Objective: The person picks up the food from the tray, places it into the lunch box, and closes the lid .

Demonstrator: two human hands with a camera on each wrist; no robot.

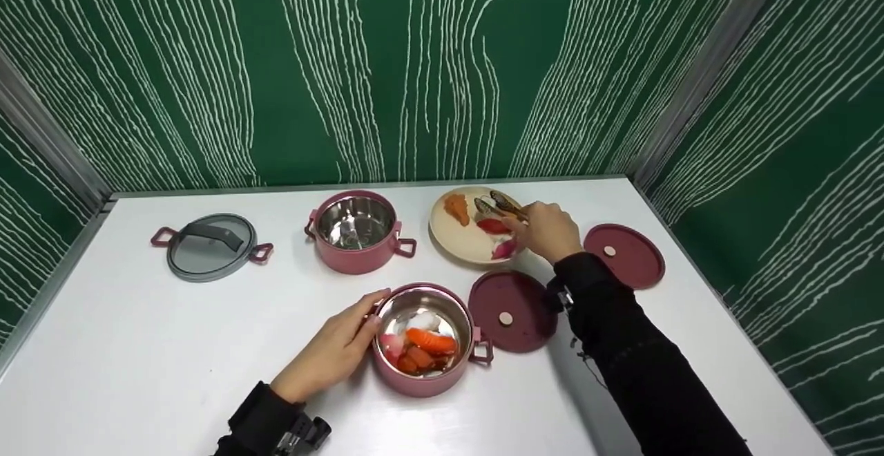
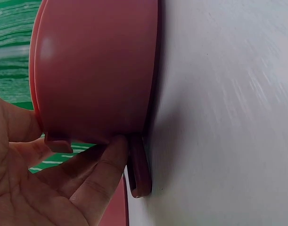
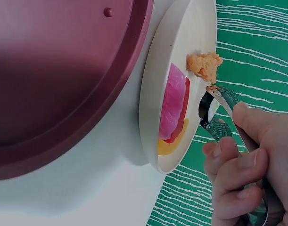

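Observation:
A pink pot (image 1: 421, 388) with a steel inside stands at the front centre; it holds an orange piece (image 1: 431, 340), a pink piece and other toy-like food. My left hand (image 1: 331, 352) grips its left side, thumb by the rim and fingers at the side handle (image 2: 140, 172). Behind and to the right, my right hand (image 1: 550, 231) holds metal food tongs (image 3: 218, 128) over a cream plate (image 1: 452, 243). The tong ends stand apart; whether they touch food cannot be told. On the plate lie a fried chicken piece (image 3: 204, 66), a magenta piece (image 3: 174, 101), and red and yellow pieces.
A second pink pot (image 1: 356, 260) stands behind, left of the plate. Further left lies a grey-rimmed glass lid (image 1: 207, 257) with a dark strip and pink handles. Two maroon lids (image 1: 514, 296) lie on the right side of the white table (image 1: 152, 345). Green panels (image 1: 387, 97) surround the back and sides.

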